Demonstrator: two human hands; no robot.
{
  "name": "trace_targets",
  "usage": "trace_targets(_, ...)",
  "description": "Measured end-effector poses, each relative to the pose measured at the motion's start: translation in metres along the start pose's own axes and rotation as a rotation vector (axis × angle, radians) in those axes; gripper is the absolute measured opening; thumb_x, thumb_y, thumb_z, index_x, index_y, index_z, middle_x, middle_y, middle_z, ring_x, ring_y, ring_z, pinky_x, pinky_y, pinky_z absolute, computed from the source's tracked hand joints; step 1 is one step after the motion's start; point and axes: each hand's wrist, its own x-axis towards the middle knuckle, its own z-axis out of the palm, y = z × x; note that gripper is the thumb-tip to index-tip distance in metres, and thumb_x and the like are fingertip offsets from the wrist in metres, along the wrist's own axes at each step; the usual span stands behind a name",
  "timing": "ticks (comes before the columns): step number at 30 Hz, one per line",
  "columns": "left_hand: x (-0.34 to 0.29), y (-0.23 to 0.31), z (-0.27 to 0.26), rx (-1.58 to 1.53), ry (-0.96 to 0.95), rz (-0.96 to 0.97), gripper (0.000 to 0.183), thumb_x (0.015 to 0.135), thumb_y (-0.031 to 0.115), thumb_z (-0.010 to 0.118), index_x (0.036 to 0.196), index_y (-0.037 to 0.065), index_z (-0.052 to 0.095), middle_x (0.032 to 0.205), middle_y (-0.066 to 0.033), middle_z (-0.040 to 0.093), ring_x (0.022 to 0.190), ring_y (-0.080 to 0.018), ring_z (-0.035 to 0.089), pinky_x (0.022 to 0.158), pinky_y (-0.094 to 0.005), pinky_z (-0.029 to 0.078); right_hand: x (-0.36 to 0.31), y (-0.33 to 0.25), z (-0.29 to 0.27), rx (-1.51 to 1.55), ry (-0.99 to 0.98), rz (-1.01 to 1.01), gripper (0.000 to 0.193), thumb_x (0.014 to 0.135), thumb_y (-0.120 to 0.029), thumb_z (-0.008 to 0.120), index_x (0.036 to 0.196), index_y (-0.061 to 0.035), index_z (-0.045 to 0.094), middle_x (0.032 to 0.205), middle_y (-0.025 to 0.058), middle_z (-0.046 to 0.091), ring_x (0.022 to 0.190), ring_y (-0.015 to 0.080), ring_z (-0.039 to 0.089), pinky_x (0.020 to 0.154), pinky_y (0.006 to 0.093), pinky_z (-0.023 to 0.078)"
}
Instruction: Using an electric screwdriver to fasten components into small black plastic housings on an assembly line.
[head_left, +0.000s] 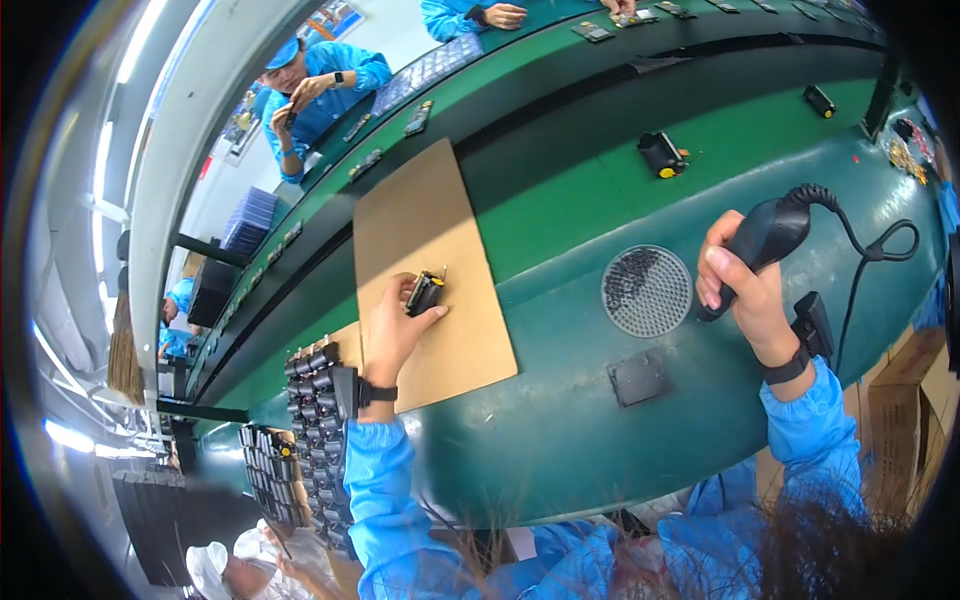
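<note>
Above the brown cardboard sheet [440,215], my left hand [397,318] grips a small black electronic unit [427,292] with a yellow round part and a bit of board showing. Its fingers are closed round the unit's sides. My right hand [745,285] is wrapped round a black corded hand tool [768,240]; its exact kind is unclear. The tool's narrow end points down, just right of a round perforated plate [646,291] with small dark pieces in its holes. Below that plate a dark square pad [640,377] lies on the green mat [540,440].
Stacked rows of black units [318,420] stand left of my left forearm. Two similar units, one nearer [662,155] and one farther [820,101], sit on the green belt [570,205]. The tool's coiled cord [850,235] loops at right. A co-worker [320,95] sits across the line.
</note>
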Motion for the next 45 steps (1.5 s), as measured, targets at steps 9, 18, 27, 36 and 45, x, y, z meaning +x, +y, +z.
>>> trace_targets(9,-0.093,0.165,0.044,-0.189,-0.054,0.556,0.073,0.062,0.022,0.091,0.126,0.000,0.062,0.111,-0.0134,0.061,0.100,-0.0312,0.059,0.088,-0.0405,0.049,0.001,0.004,0.003,-0.049,-0.030,-0.018,0.016,0.090,-0.010,0.068,0.090,-0.0038,0.053,0.063,0.0022,0.055,0.053,0.0095,0.052,0.050,0.0251,0.042)
trace_targets(18,-0.105,0.197,0.082,-0.049,-0.135,0.713,0.061,0.074,0.026,0.083,0.129,0.005,0.062,0.115,-0.0078,0.059,0.099,-0.0272,0.055,0.084,-0.0385,0.043,-0.003,0.003,0.005,-0.057,-0.040,-0.016,0.016,0.090,-0.011,0.068,0.088,-0.0040,0.054,0.064,0.0022,0.056,0.054,0.0095,0.053,0.050,0.0250,0.043)
trace_targets(27,-0.110,0.188,0.100,-0.115,-0.072,0.709,0.063,0.077,0.029,0.080,0.132,0.006,0.060,0.121,-0.0041,0.060,0.112,-0.0248,0.054,0.091,-0.0400,0.039,-0.002,0.001,0.004,-0.027,-0.063,-0.033,0.015,0.090,-0.009,0.067,0.089,-0.0039,0.053,0.065,0.0031,0.055,0.054,0.0104,0.053,0.052,0.0263,0.044)
trace_targets(36,-0.126,0.183,0.099,-0.034,-0.129,0.659,0.068,0.080,0.022,0.077,0.139,0.000,0.051,0.124,-0.0128,0.054,0.113,-0.0318,0.052,0.093,-0.0436,0.041,0.006,-0.010,0.014,0.094,-0.097,-0.164,0.016,0.094,-0.014,0.062,0.095,-0.0043,0.049,0.064,0.0058,0.052,0.051,0.0132,0.050,0.052,0.0297,0.045)
trace_targets(45,-0.122,0.171,0.097,-0.170,-0.124,0.654,0.064,0.080,0.020,0.077,0.136,0.000,0.053,0.126,-0.0120,0.053,0.112,-0.0311,0.053,0.088,-0.0421,0.043,0.032,0.012,0.041,0.027,-0.069,-0.185,0.015,0.095,-0.014,0.061,0.092,-0.0041,0.050,0.060,0.0050,0.050,0.048,0.0130,0.048,0.050,0.0297,0.044)
